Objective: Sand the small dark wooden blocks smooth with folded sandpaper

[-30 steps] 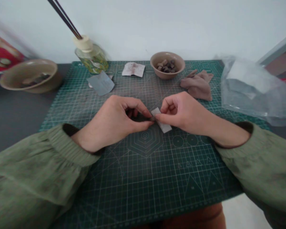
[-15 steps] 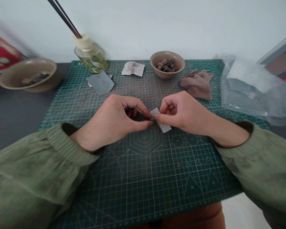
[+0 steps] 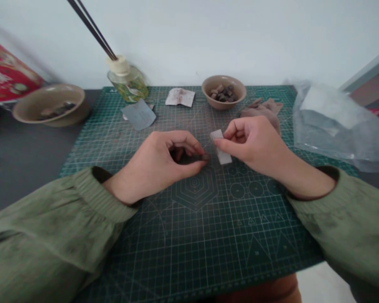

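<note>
Between the thumb and forefinger of my left hand [image 3: 167, 158] is a small dark brown block [image 3: 205, 157], like the wooden pieces in the bowl; the fingers partly cover it. My right hand [image 3: 251, 136] pinches a folded pale strip [image 3: 223, 156], which looks like sandpaper. A small gap separates the strip from the block. Both hands are over the middle of the green cutting mat [image 3: 189, 235]. Beyond them lie a creased white sheet [image 3: 180, 97] with brown stains and a grey-blue sheet [image 3: 139, 115].
At the mat's back, a brown bowl [image 3: 208, 99] holds several small blocks. A crumpled brown cloth [image 3: 262, 110] lies partly behind my right hand. A clear plastic bag [image 3: 341, 139] sits at right. On the left are a reed diffuser [image 3: 129, 86], another bowl [image 3: 22, 113] and a red package [image 3: 11, 73].
My right hand has moved right and slightly up with the pale strip, away from the block. The left hand still pinches the block. The whole view has shifted slightly.
</note>
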Demonstrator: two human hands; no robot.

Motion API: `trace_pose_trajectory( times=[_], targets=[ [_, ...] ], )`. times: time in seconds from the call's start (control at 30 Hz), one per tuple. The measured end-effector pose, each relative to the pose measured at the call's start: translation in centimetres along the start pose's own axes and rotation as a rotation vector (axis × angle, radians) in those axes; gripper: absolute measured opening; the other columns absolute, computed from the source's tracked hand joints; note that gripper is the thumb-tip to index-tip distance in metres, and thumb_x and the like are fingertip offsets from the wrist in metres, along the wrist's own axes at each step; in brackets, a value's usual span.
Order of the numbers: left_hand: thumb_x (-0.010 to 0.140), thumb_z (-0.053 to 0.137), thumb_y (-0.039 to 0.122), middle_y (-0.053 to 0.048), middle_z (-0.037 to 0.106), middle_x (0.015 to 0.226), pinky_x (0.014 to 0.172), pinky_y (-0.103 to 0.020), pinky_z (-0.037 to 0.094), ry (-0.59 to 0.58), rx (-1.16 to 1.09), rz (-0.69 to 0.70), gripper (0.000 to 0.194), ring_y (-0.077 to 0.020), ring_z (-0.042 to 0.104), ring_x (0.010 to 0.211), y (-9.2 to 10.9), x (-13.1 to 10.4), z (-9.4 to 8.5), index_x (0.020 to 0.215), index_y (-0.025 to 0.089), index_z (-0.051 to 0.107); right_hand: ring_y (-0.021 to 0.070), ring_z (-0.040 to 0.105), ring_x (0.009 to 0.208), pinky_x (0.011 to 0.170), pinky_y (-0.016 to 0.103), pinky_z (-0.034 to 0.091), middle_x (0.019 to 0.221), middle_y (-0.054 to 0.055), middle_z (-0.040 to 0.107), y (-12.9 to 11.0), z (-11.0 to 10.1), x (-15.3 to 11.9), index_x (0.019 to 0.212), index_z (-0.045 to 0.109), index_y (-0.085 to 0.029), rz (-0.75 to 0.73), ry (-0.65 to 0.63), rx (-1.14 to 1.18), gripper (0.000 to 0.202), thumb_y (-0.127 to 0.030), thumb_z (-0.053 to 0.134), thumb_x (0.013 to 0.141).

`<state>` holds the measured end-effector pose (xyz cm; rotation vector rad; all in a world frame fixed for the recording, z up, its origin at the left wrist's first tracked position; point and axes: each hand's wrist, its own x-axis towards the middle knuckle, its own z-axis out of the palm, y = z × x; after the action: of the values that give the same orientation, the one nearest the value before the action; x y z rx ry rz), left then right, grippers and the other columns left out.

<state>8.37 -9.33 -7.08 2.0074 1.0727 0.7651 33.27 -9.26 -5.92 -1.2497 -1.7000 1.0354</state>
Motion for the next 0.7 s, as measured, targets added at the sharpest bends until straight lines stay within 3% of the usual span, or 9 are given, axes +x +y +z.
trace_pose_trajectory(
  times=[0.13,0.37,0.7],
  targets=[
    [0.091,0.088,0.027,0.0,0.082,0.092,0.067,-0.028,0.05,0.001,0.02,0.055,0.015,-0.014,0.067,0.076,0.09,-0.02,0.02,0.106,0.025,0.088,0.0104,0.049,0.052,0.045,0.027,0.027,0.06,-0.001,0.065,-0.02,-0.21,0.09,0.072,0.069,-0.019,0.024,-0.013,0.026,0.044,-0.047,0.1,0.083],
    [0.088,0.092,0.028,0.001,0.078,0.082,0.062,-0.028,0.045,-0.017,0.088,0.003,0.009,-0.0144,0.064,0.072,-0.14,0.05,-0.23,0.096,0.024,0.088,0.0122,0.054,0.055,0.047,0.026,0.032,0.063,0.001,0.069,-0.18,-0.16,-0.07,0.072,0.069,-0.019,0.093,-0.091,0.052,0.042,-0.047,0.1,0.082],
    [0.086,0.092,0.029,-0.001,0.082,0.088,0.065,-0.031,0.047,-0.025,0.073,-0.038,0.01,-0.0156,0.068,0.073,0.14,0.11,0.04,0.095,0.025,0.091,0.0107,0.051,0.054,0.047,0.025,0.031,0.06,-0.003,0.064,-0.29,0.75,-0.33,0.07,0.068,-0.019,0.087,-0.217,-0.015,0.026,-0.026,0.09,0.081]
  ],
)
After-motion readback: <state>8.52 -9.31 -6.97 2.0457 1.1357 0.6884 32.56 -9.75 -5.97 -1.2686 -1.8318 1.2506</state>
